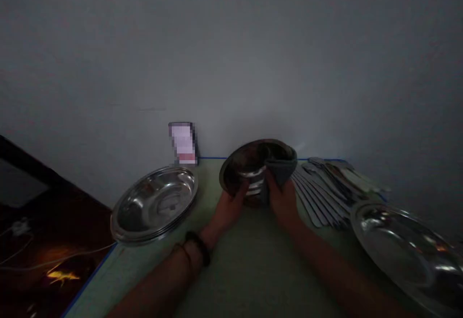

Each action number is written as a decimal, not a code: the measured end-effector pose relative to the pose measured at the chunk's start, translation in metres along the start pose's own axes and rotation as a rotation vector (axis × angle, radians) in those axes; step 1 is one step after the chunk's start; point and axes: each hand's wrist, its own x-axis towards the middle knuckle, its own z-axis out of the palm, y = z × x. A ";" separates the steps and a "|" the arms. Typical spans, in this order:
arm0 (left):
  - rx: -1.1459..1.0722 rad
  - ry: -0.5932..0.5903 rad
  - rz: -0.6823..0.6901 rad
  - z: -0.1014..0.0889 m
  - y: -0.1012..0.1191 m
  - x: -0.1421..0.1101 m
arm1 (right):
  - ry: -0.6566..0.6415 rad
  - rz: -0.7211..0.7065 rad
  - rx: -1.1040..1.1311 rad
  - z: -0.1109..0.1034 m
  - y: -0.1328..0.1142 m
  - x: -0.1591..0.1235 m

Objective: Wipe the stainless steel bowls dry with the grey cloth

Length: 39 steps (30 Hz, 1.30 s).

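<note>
A shiny metal basin (238, 166) is held up tilted over the middle of the table, its open side turned partly toward me. My left hand (231, 207) grips its near left rim, thumb on the inside. In my right hand (282, 197) is a folded grey cloth (281, 167), which lies over the basin's right rim and is pressed against it. The fingers under the basin and behind the cloth are hidden. The picture is dim and slightly blurred around both hands.
Stacked metal basins (155, 207) stand at the left of the green table (253, 274). Another metal basin (401, 250) is at the right edge. Flat, fanned-out packets (321, 192) lie behind it. A phone (183, 143) leans against the wall. A white cable (72, 258) runs at the left.
</note>
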 end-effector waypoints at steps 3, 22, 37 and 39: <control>0.070 0.101 0.127 -0.006 0.002 0.003 | -0.041 -0.041 0.024 -0.005 0.003 0.009; -0.446 0.248 0.173 0.000 0.010 0.009 | -0.271 -0.527 -1.054 -0.018 -0.014 0.008; -0.449 0.043 0.071 0.007 0.004 0.005 | -0.444 -0.336 -0.266 -0.001 -0.006 0.006; -0.506 -0.001 -0.043 0.009 0.007 0.003 | -0.474 -0.233 -0.151 -0.001 -0.011 0.005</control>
